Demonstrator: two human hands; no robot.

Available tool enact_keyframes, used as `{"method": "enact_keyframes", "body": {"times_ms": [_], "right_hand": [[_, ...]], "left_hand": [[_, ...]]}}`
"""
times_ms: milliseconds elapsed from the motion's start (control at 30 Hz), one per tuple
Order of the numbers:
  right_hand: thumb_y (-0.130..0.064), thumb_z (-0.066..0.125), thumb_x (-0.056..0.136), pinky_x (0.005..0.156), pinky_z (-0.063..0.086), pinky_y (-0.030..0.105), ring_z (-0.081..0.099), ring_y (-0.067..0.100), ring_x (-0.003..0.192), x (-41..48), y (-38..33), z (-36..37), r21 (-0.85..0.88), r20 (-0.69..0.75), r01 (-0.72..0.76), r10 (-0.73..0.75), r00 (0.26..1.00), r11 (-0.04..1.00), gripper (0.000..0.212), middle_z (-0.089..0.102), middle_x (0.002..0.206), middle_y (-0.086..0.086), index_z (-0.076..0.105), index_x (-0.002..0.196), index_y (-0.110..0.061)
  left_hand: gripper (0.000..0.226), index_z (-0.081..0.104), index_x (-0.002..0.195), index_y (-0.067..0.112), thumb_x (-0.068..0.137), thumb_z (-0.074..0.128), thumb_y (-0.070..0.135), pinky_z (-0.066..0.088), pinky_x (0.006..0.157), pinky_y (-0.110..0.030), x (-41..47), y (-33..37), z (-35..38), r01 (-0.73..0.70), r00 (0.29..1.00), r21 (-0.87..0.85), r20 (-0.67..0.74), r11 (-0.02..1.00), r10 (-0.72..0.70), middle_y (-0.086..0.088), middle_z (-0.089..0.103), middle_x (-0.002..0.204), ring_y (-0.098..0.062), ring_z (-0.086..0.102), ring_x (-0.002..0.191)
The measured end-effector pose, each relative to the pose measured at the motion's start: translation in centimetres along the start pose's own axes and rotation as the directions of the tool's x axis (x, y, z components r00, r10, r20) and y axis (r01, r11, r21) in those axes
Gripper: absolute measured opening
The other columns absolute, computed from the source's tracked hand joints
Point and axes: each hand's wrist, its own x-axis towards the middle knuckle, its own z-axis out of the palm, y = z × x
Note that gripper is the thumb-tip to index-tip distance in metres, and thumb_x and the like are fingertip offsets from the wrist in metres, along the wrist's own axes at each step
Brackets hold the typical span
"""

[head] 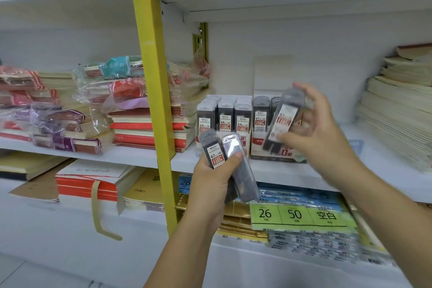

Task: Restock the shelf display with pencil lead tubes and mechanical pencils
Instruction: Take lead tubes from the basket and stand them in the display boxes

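My left hand (211,186) grips a small bunch of dark pencil lead tubes (230,162), labelled 0.7, in front of the middle shelf. My right hand (320,128) holds one lead tube (284,119), tilted and blurred, just in front of the right display box (275,147). That box holds a few 0.7 tubes at its left side. Beside it on the left, another display box (223,114) is filled with rows of 0.5 tubes. No mechanical pencils are visible.
A yellow upright post (153,91) divides the shelving. Wrapped notebook stacks (98,105) lie left of the boxes, and a pale paper stack (399,110) lies at the right. Below are red-edged pads (93,182) and green label packs (301,215).
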Motion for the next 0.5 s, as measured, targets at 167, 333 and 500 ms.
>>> {"method": "enact_keyframes", "body": {"times_ms": [167,333,500], "right_hand": [[-0.019,0.067,0.089,0.067,0.049,0.014,0.065,-0.006,0.08,5.0,-1.0,-0.8,-0.417,-0.021,0.19,-0.219,0.976,0.889,0.05,0.071,0.084,-0.014,0.041,0.112,-0.055],[-0.022,0.069,0.088,0.072,0.05,0.023,0.062,0.007,0.083,7.1,1.1,0.3,-0.614,0.116,0.174,-0.129,0.985,0.77,0.038,0.057,0.096,-0.013,0.053,0.117,-0.039],[-0.025,0.066,0.09,0.081,0.039,0.027,0.051,0.015,0.093,7.6,2.6,0.7,-0.741,0.121,0.156,-0.099,0.988,0.653,0.039,0.048,0.099,-0.004,0.061,0.128,-0.031]], "left_hand": [[0.019,0.073,0.109,0.032,0.09,0.072,0.028,0.054,0.053,-0.027,0.9,0.1,-0.4,-0.047,0.998,0.014,0.032,0.999,0.046,0.008,0.077,0.09,-0.008,0.073,0.071],[0.017,0.072,0.106,0.035,0.092,0.07,0.026,0.055,0.054,-0.027,1.1,0.1,-0.6,-0.055,0.997,0.007,0.052,0.998,0.054,0.01,0.077,0.089,-0.005,0.072,0.07],[0.017,0.072,0.106,0.037,0.092,0.071,0.027,0.06,0.069,-0.037,1.0,0.1,-0.8,-0.036,0.998,0.011,0.053,0.999,0.035,0.008,0.078,0.096,-0.019,0.073,0.094]]}}
